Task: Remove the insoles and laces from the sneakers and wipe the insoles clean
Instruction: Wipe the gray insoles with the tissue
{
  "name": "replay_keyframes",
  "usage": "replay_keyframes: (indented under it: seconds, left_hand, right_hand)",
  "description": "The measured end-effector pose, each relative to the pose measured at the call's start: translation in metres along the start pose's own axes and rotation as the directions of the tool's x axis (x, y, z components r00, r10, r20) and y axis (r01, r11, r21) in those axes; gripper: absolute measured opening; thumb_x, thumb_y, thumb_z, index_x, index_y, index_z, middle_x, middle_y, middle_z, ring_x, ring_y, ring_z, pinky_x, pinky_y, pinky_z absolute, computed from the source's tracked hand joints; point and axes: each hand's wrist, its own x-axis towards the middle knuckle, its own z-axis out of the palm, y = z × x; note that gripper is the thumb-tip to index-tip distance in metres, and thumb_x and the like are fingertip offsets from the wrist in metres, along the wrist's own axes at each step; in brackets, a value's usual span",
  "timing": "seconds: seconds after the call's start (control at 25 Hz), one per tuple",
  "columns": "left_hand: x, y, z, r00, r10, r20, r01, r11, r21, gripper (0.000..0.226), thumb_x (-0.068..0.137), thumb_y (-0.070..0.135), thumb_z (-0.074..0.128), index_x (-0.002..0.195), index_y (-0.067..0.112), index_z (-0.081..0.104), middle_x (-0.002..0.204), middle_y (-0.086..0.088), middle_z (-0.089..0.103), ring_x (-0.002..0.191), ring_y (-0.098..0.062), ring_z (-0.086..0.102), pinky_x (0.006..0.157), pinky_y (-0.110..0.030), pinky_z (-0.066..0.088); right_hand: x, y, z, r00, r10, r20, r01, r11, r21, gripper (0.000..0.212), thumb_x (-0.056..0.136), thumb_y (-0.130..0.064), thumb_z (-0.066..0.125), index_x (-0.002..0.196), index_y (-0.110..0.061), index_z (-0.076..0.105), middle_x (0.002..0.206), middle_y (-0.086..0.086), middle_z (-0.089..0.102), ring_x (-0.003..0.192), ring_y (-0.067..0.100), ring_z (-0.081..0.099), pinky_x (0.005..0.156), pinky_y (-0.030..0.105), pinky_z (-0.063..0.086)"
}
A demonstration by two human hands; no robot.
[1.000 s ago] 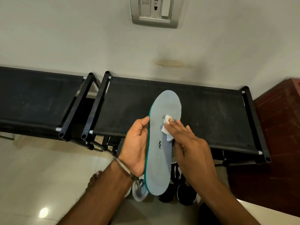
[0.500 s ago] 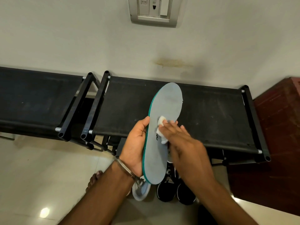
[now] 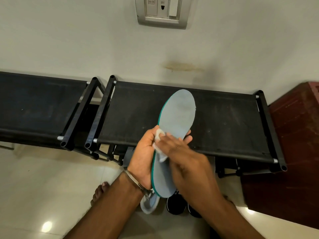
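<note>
Head view shows one grey foam insole with a teal edge [image 3: 176,135] held in the air above the black fabric-topped shoe rack [image 3: 224,121]. Its long axis runs from the heel, low and near the body, up and away to the toe, which tilts slightly rightward. The left hand [image 3: 146,157] grips it from the left edge at mid-length, thumb curled over the top face and fingertips [image 3: 188,135] showing past the right edge. The right hand [image 3: 183,152] lies across the insole's middle from the right, fingers roughly straight and pressing one small white wipe [image 3: 159,145] flat on the face, close to the left thumb. The broad toe half lies bare, up and away from the wipe, so I judge the next stroke should travel along the long axis toward the toe.

Below on the pale tiled floor: one more light grey insole [image 3: 149,204], partly hidden, and two black sneakers [image 3: 176,204], only partly visible. No laces can be made out.
</note>
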Motion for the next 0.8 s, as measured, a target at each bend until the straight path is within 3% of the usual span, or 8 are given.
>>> replay_keyframes:
  seconds: [0.08, 0.2, 0.28, 0.36, 0.44, 0.56, 0.72, 0.8]
  left_hand:
    - [-0.004, 0.004, 0.002, 1.0, 0.003, -0.005, -0.003, 1.0, -0.022, 0.06, 0.094, 0.052, 0.039, 0.132, 0.011, 0.06, 0.136, -0.016, 0.057, 0.121, -0.023, 0.056, 0.105, -0.037, 0.044]
    - [-0.004, 0.0, 0.003, 0.996, 0.075, 0.051, -0.074, 0.997, -0.017, 0.053, 0.095, 0.047, 0.037, 0.108, 0.012, 0.074, 0.106, -0.012, 0.073, 0.089, -0.022, 0.071, 0.079, -0.033, 0.059]
    - [-0.004, 0.001, 0.002, 0.999, 0.048, 0.011, -0.048, 0.999, -0.022, 0.053, 0.095, 0.049, 0.037, 0.118, 0.015, 0.071, 0.114, -0.013, 0.07, 0.101, -0.024, 0.068, 0.09, -0.035, 0.055]
    - [-0.004, 0.007, 0.001, 0.999, 0.021, -0.027, -0.022, 0.999, -0.036, 0.058, 0.094, 0.053, 0.038, 0.133, 0.017, 0.059, 0.132, -0.016, 0.06, 0.121, -0.026, 0.056, 0.104, -0.039, 0.044]
    - [-0.006, 0.012, 0.001, 0.999, 0.034, -0.009, -0.035, 0.999, -0.033, 0.059, 0.094, 0.054, 0.036, 0.133, 0.016, 0.059, 0.133, -0.015, 0.06, 0.114, -0.025, 0.059, 0.1, -0.038, 0.047]
    - [-0.005, 0.007, 0.0, 0.993, 0.115, 0.011, -0.115, 0.993, 0.004, 0.053, 0.098, 0.047, 0.034, 0.117, 0.015, 0.071, 0.112, -0.012, 0.071, 0.093, -0.023, 0.071, 0.082, -0.035, 0.058]
    - [-0.004, 0.013, -0.001, 0.997, 0.069, -0.044, -0.07, 0.997, -0.033, 0.058, 0.096, 0.052, 0.035, 0.136, 0.015, 0.056, 0.136, -0.019, 0.056, 0.128, -0.028, 0.051, 0.11, -0.04, 0.039]
    - [-0.007, 0.014, 0.0, 0.997, 0.079, -0.021, -0.08, 0.996, -0.025, 0.058, 0.096, 0.053, 0.034, 0.134, 0.016, 0.059, 0.133, -0.018, 0.059, 0.118, -0.027, 0.058, 0.104, -0.04, 0.046]
  right_hand:
    - [-0.002, 0.002, -0.001, 0.994, -0.082, 0.067, 0.083, 0.996, -0.017, 0.04, 0.093, -0.001, 0.049, 0.128, -0.011, 0.063, 0.138, 0.002, 0.057, 0.135, 0.007, 0.044, 0.116, 0.021, 0.026]
    - [0.003, 0.031, -0.015, 0.998, 0.064, -0.029, -0.067, 0.988, -0.139, 0.056, 0.084, 0.012, 0.064, 0.132, -0.017, 0.061, 0.141, -0.009, 0.05, 0.136, 0.006, 0.042, 0.116, 0.031, 0.032]
    - [0.0, 0.022, -0.012, 0.997, 0.078, -0.009, -0.078, 0.996, -0.044, 0.048, 0.09, 0.004, 0.062, 0.133, -0.016, 0.06, 0.143, -0.006, 0.05, 0.137, 0.006, 0.043, 0.115, 0.032, 0.034]
    - [-0.005, 0.003, -0.004, 0.995, -0.043, 0.093, 0.042, 0.999, 0.018, 0.038, 0.097, -0.006, 0.055, 0.133, -0.017, 0.06, 0.143, -0.004, 0.053, 0.137, 0.005, 0.042, 0.116, 0.027, 0.031]
    - [-0.005, 0.009, -0.004, 0.987, -0.099, 0.125, 0.103, 0.994, -0.029, 0.041, 0.094, -0.004, 0.055, 0.133, -0.016, 0.06, 0.14, -0.003, 0.054, 0.137, 0.006, 0.042, 0.117, 0.028, 0.031]
    - [0.001, 0.031, -0.013, 0.998, 0.066, 0.001, -0.065, 0.989, -0.132, 0.056, 0.083, 0.011, 0.066, 0.131, -0.016, 0.061, 0.139, -0.005, 0.054, 0.135, 0.009, 0.044, 0.114, 0.038, 0.036]
    - [-0.007, 0.004, -0.002, 0.985, -0.087, 0.151, 0.086, 0.996, 0.019, 0.041, 0.095, -0.007, 0.049, 0.135, -0.016, 0.057, 0.143, -0.004, 0.052, 0.139, 0.005, 0.04, 0.117, 0.028, 0.03]
    - [-0.005, 0.012, -0.002, 0.985, -0.093, 0.145, 0.099, 0.995, -0.033, 0.045, 0.092, -0.001, 0.054, 0.134, -0.016, 0.058, 0.142, -0.004, 0.053, 0.139, 0.006, 0.039, 0.118, 0.027, 0.028]
